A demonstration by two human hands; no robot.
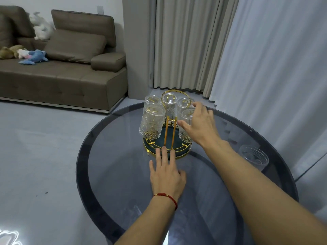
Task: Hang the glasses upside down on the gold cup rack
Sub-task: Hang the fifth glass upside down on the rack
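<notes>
The gold cup rack stands on a round dark tray with a gold rim at the far side of the glass table. Several ribbed clear glasses hang upside down on it, one at the front left. My right hand wraps around the front right glass, fingers spread over it. My left hand lies flat on the table with its fingertips touching the tray's near rim; it holds nothing. One more glass stands upright on the table at the right, behind my right forearm.
The round smoked-glass table has a dark rim. Curtains hang close behind and to the right. A brown sofa with plush toys stands at the left across the grey floor.
</notes>
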